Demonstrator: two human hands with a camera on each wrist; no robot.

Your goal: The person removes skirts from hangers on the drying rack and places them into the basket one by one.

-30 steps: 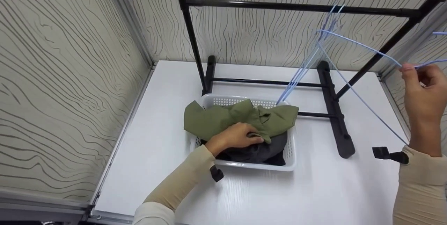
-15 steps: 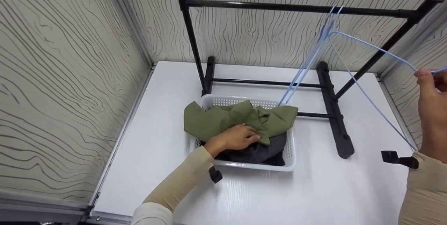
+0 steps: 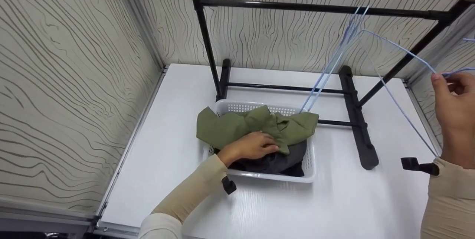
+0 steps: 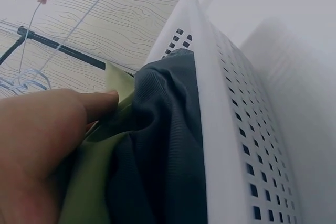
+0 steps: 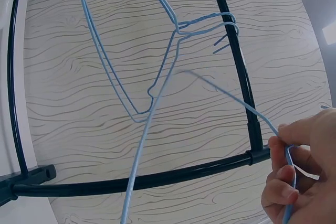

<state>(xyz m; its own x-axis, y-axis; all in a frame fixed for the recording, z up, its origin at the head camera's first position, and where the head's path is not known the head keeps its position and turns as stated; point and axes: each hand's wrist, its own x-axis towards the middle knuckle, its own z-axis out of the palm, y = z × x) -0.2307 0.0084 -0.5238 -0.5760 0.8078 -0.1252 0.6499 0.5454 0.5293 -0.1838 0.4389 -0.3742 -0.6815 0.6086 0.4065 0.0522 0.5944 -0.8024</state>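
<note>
My left hand [image 3: 254, 145] lies on a green garment [image 3: 226, 129] that spreads over the top of a white basket [image 3: 310, 157]. Its thumb and curled fingers grip a fold of the cloth, though the fingertips are partly hidden. Dark cloth [image 4: 163, 103] is bunched below the green one, inside the basket. Off to the right, my right hand [image 3: 458, 101] pinches a blue wire hanger [image 5: 210, 84] near its hook, away from the rack. Other blue wire hangers [image 5: 207, 20] hang by their hooks from the black top bar.
The black rack [image 3: 297, 6] stands behind the basket, with its foot [image 3: 360, 138] to the right. Patterned walls [image 3: 66, 64] enclose the left and back of the white table [image 3: 163, 127].
My right hand moved outward to the right with the hanger, then came slightly back. The held hanger shifted right against the others. My left thumb and fingers shifted slightly on the green garment.
</note>
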